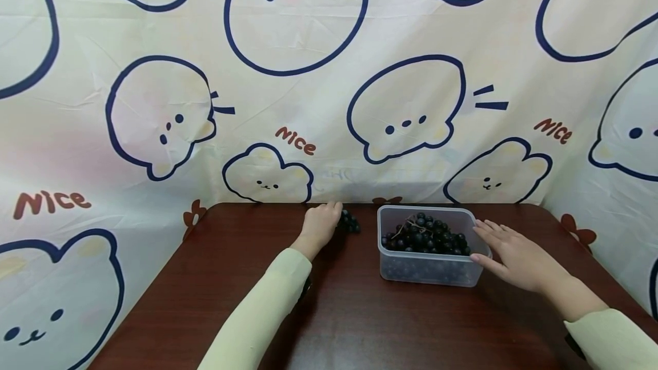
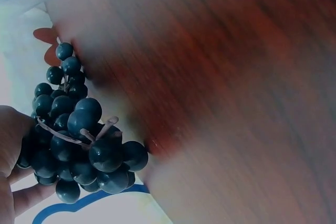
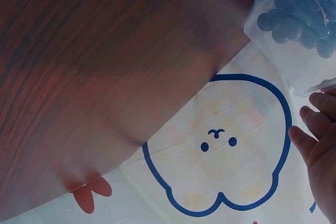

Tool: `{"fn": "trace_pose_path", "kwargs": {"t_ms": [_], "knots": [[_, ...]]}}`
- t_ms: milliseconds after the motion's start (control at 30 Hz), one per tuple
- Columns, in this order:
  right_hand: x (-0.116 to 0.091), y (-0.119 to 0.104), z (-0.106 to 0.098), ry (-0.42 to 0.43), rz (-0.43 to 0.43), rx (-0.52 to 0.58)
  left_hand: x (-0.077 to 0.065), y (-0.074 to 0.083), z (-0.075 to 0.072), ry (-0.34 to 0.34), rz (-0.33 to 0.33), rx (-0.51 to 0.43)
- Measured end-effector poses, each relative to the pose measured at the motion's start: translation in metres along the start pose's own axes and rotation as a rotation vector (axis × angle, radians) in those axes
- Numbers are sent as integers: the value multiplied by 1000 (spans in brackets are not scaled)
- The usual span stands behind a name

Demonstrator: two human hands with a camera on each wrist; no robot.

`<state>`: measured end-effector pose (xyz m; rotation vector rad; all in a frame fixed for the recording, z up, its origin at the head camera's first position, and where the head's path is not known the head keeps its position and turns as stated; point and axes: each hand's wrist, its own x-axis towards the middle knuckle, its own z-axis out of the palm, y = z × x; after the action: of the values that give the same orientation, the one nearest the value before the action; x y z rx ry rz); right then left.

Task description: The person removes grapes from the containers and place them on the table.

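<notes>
A bunch of dark grapes [image 2: 81, 145] with pale stem ends hangs from my left hand [image 1: 320, 226], near the table's far edge. Thumb and fingers hold the bunch from one side in the left wrist view, while the head view shows only part of it past the hand. To the right stands a clear plastic container [image 1: 429, 270] with more dark grapes [image 1: 426, 235] and their stems inside. Against the container's right side lies my right hand [image 1: 519, 256], its fingers extended along the rim and the thumb near the front corner.
Both the container and the hands are over a dark brown wooden table [image 1: 354, 324]. Behind it and at the sides hangs a pale cloth [image 1: 329, 101] printed with blue-outlined cartoon faces, close to the table's back edge.
</notes>
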<state>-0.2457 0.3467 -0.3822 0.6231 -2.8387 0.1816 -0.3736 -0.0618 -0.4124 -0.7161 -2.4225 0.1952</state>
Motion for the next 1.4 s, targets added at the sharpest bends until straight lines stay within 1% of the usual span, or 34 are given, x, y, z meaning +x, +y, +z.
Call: {"fn": "trace_pose_path", "kwargs": {"t_ms": [100,300,433,567,700,800,967,1033,1267,1400], "knots": [[0,0,0,-3,4,1,0,1,0,-21,8,3],[0,0,-1,-10,16,11,0,1,2,-93,8,15],[-1,0,-1,-8,16,11,1,1,4,-110,9,20],[-1,-1,-1,-10,18,13,1,3,4,-146,21,19],[-1,-1,-1,-9,15,12,1,4,4,-167,24,11],[-1,-1,-1,-8,15,11,1,4,3,-175,22,-7],[-1,0,0,-10,14,6,1,4,0,-217,14,-24],[-1,0,0,-13,15,6,1,4,-1,-227,11,-27],[-1,0,0,-15,19,10,0,2,-3,-222,3,-48],[-1,-1,-1,-13,19,7,0,1,-6,-238,1,-59]]}}
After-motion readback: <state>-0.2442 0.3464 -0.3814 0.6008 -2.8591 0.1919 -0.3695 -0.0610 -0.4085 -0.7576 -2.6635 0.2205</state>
